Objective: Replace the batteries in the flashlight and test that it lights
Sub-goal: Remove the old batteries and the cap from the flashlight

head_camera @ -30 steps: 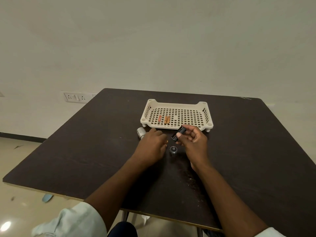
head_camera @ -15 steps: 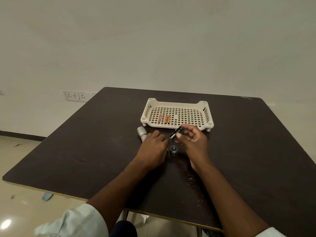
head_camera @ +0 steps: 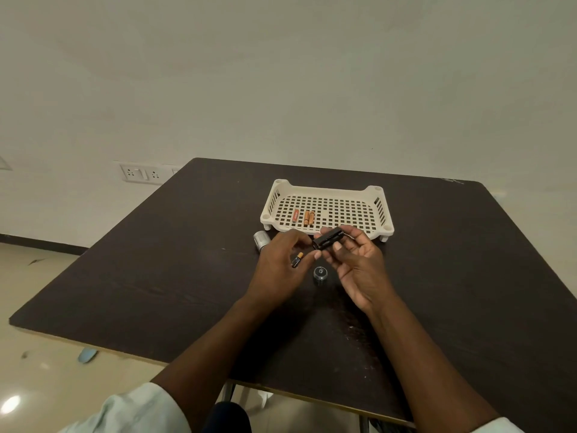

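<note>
My right hand [head_camera: 356, 264] holds a black battery holder [head_camera: 327, 238] a little above the dark table [head_camera: 156, 276]. My left hand [head_camera: 281, 264] is beside it, with a fingertip touching the holder's near end and a black-and-copper battery [head_camera: 297, 260] gripped in its fingers. The silver flashlight body [head_camera: 261, 239] lies on the table, partly hidden behind my left hand. Between my hands the flashlight's round end cap [head_camera: 320, 273] sits on the table. Three orange batteries [head_camera: 305, 216] lie in the cream perforated tray [head_camera: 379, 214].
The tray stands just beyond my hands, near the table's middle. A wall socket [head_camera: 142, 174] is on the wall at the left. The table's near edge runs below my forearms, with the tiled floor [head_camera: 46, 354] beyond its left edge.
My left hand has lifted off the table and now shows a battery in its fingers. The right hand has tilted the holder toward it.
</note>
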